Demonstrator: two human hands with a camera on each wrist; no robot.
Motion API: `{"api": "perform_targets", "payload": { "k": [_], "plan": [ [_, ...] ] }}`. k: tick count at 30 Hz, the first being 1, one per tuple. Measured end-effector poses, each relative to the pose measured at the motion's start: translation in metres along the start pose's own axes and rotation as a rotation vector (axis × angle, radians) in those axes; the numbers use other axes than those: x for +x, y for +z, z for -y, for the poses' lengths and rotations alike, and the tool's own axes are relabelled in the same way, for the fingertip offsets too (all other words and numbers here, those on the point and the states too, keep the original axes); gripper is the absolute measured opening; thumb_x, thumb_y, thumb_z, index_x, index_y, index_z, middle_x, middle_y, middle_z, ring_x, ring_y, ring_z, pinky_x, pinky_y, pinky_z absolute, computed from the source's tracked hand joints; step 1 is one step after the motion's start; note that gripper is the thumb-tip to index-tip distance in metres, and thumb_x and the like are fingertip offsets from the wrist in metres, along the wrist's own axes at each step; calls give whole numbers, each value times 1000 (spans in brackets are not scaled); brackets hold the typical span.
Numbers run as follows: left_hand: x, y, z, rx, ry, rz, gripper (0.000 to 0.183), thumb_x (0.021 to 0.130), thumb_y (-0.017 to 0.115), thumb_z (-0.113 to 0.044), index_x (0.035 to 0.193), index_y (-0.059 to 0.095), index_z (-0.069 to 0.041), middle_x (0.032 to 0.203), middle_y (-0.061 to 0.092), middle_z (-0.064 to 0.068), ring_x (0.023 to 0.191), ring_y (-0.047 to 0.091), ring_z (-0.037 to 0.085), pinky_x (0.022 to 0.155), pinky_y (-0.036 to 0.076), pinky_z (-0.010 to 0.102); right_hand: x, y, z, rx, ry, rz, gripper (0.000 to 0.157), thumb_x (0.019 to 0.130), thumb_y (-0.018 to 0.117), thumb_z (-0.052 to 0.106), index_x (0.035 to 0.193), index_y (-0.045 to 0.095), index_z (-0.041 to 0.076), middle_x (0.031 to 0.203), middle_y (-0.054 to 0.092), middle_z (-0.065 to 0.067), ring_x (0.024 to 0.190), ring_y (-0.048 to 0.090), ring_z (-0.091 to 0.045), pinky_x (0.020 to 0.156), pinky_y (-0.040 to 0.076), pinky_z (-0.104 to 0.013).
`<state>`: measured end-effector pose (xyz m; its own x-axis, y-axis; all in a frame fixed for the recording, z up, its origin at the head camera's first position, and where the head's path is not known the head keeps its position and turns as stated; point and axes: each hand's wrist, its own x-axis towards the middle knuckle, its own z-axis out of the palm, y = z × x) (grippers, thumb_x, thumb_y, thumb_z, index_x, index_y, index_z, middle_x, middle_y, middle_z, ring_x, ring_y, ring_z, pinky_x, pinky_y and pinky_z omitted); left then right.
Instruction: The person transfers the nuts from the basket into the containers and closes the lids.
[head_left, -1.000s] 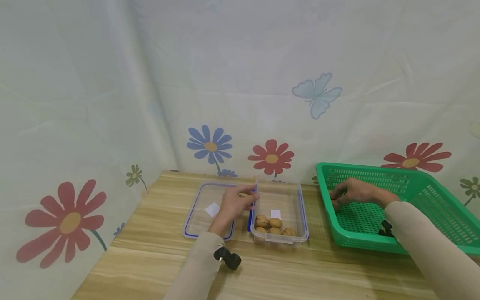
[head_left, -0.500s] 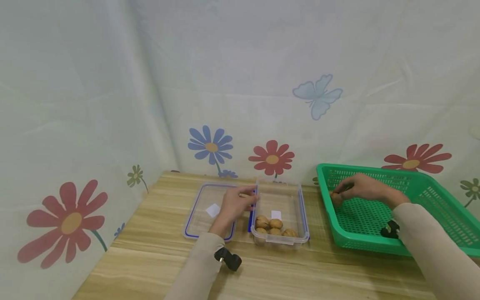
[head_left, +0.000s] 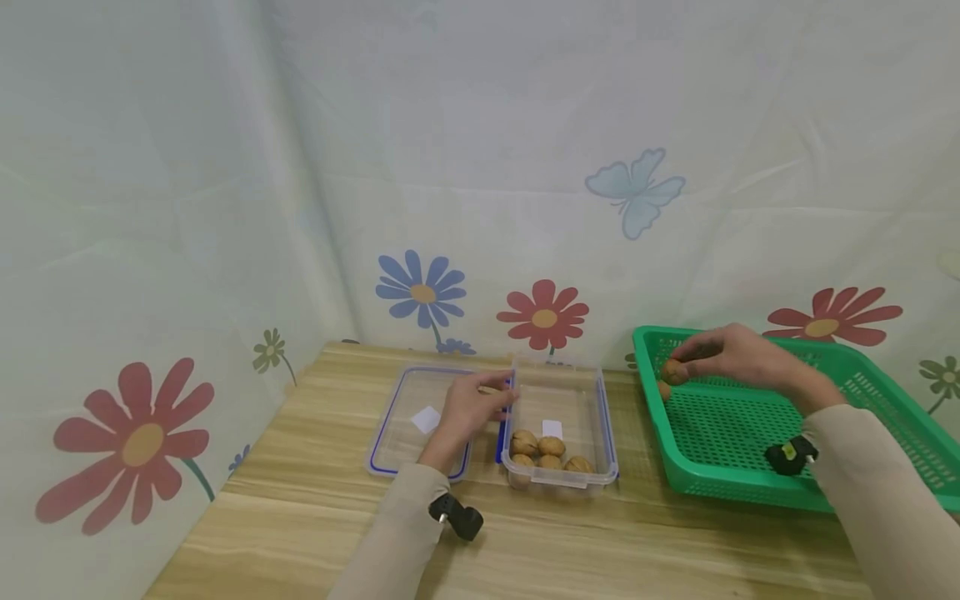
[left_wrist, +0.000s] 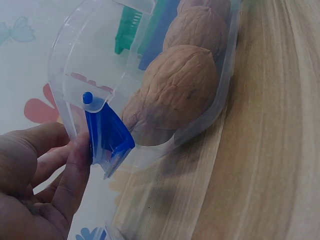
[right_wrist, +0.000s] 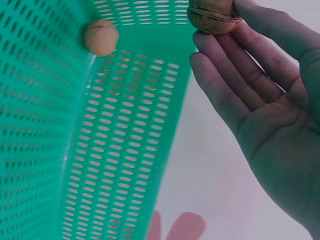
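In the head view, my right hand (head_left: pixel 738 360) pinches a walnut (head_left: pixel 672 372) between thumb and fingertips, raised inside the green basket (head_left: pixel 663 450) near its left wall. Below it, another walnut (right_wrist: pixel 101 37) lies in the basket's corner, as the right wrist view shows. My left hand (head_left: pixel 471 408) grips the left rim of a clear plastic food container (head_left: pixel 609 433), fingertips beside a blue latch (left_wrist: pixel 107 135). Several walnuts (left_wrist: pixel 180 87) sit at the container's near end, close to a small white label (head_left: pixel 551 429).
A clear lid (head_left: pixel 397 417) with a blue seal and a white label lies left of the container, partly under the left forearm. The wooden table (head_left: pixel 255 517) meets a flower-printed curtain (head_left: pixel 480 167) at the back and left. The basket's tall rim stands on the right.
My right hand has risen from the basket's bottom left corner with the walnut, uncovering another walnut below. My left hand and the container have stayed in place.
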<state>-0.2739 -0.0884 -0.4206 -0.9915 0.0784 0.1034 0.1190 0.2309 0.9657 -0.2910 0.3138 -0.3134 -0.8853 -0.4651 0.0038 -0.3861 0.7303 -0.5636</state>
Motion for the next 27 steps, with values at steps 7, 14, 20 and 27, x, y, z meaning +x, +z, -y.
{"api": "perform_targets", "payload": {
  "k": [7,14,20,27],
  "plan": [
    [0,0,-1,10,3,4,39,98,77,-10,137,71,-3,111,71,12,79,76,23,72,67,32,-3,-6,18,-25,-28,-47,33,104,73,25,128,75,3,121,76,-8,115,68,-32,91,60,-43],
    [-1,-1,-1,12,4,9,40,98,77,-10,137,71,-3,111,71,12,81,76,24,73,67,32,-5,-8,41,-56,-42,-76,32,102,76,30,125,77,9,119,76,-3,112,69,-27,92,60,-44],
    [0,-1,0,9,3,10,40,99,78,-11,137,71,-2,111,72,12,83,77,25,73,67,33,-7,-3,60,-20,-65,-76,32,101,76,32,126,77,11,118,76,0,111,69,-24,91,60,-39],
    [1,-1,0,9,-13,7,39,98,78,-11,137,72,-5,112,72,12,82,76,24,73,67,32,-10,8,75,29,-110,-91,28,101,77,24,125,77,11,116,77,0,106,73,-18,87,60,-29]
  ]
}}
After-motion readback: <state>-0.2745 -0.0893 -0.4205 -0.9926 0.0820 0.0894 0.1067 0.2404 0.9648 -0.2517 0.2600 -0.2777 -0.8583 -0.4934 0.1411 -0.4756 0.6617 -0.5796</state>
